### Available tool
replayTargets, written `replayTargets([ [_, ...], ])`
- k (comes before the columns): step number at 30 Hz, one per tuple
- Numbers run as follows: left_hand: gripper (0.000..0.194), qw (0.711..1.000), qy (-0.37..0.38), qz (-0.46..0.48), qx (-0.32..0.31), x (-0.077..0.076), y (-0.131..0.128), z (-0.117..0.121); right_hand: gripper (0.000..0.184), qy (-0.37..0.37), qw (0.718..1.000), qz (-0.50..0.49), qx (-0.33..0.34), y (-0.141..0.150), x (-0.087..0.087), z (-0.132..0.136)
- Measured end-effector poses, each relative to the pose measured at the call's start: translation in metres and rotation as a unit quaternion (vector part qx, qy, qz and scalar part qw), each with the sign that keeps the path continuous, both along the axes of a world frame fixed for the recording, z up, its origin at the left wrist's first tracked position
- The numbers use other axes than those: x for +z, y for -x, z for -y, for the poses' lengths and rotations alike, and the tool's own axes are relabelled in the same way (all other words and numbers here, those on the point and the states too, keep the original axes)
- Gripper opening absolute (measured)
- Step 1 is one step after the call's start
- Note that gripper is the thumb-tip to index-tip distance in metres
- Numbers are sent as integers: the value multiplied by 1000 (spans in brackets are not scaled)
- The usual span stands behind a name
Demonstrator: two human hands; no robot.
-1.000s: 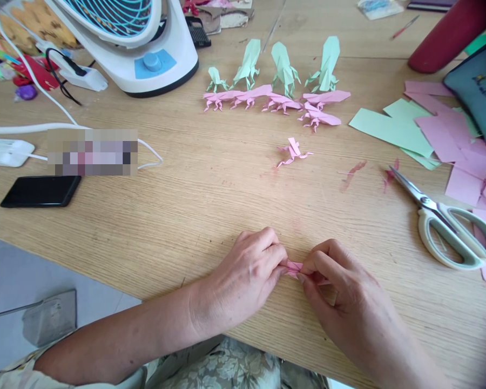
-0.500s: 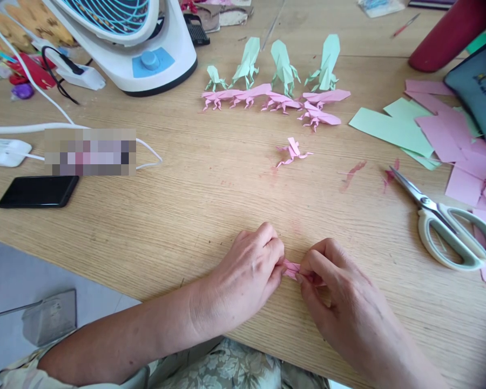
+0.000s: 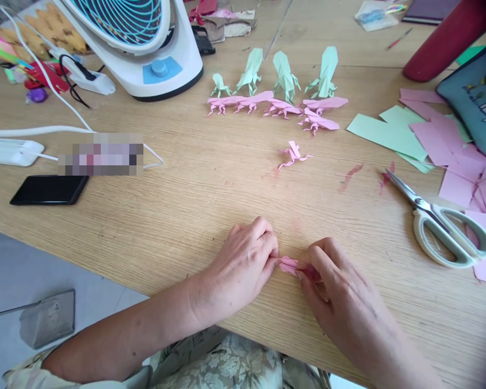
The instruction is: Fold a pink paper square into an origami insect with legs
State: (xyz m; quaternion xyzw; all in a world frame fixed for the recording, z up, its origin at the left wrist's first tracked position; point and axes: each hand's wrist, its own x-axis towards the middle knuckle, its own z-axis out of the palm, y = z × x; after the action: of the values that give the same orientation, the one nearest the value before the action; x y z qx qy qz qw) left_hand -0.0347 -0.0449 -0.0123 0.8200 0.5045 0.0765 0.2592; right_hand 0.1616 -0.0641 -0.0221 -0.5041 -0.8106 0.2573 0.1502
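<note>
Between my two hands, low over the wooden table [image 3: 178,216], is a small piece of folded pink paper [image 3: 288,265]. My left hand [image 3: 249,259] pinches its left end between thumb and fingers. On the other side my right hand [image 3: 328,275] is closed on the right end, and its fingers hide part of the paper. Creases run lengthwise along the strip that shows. Farther up the table stands a small pink origami figure [image 3: 294,154] with thin bent legs, apart from both hands.
Pink origami insects [image 3: 283,105] and green ones [image 3: 283,73] stand in rows at the back. Scissors [image 3: 441,221] lie at right beside pink sheets [image 3: 439,138] and green sheets [image 3: 384,135]. A fan [image 3: 160,70], a phone [image 3: 48,190] and a red cylinder [image 3: 445,43] are also here.
My left hand has drawn slightly leftward, and more of the folded pink paper shows between the hands. My right hand keeps its grip. The whole view has shifted a little.
</note>
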Motion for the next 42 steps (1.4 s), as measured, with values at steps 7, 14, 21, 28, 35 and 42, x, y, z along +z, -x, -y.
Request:
replayTargets([
  [7, 9, 998, 27, 55, 10, -2, 5, -2, 18, -49, 998, -31, 32, -3, -3, 4],
  [14, 18, 997, 32, 63, -3, -3, 6, -3, 29, -118, 989, -18, 82, -12, -10, 9],
  [21, 22, 998, 16, 62, -7, -7, 7, -2, 39, -170, 970, 9, 173, -27, -11, 11],
  [28, 17, 998, -25, 58, -18, -11, 11, -2, 48, -169, 964, 19, 202, -31, -11, 10],
  [35, 30, 980, -162, 88, -77, -15, 22, 23, 49, -162, 968, 6, 193, -31, -14, 11],
  [42, 71, 970, -121, -74, -197, -14, 23, 46, 43, -176, 966, 10, 191, -30, -13, 9],
])
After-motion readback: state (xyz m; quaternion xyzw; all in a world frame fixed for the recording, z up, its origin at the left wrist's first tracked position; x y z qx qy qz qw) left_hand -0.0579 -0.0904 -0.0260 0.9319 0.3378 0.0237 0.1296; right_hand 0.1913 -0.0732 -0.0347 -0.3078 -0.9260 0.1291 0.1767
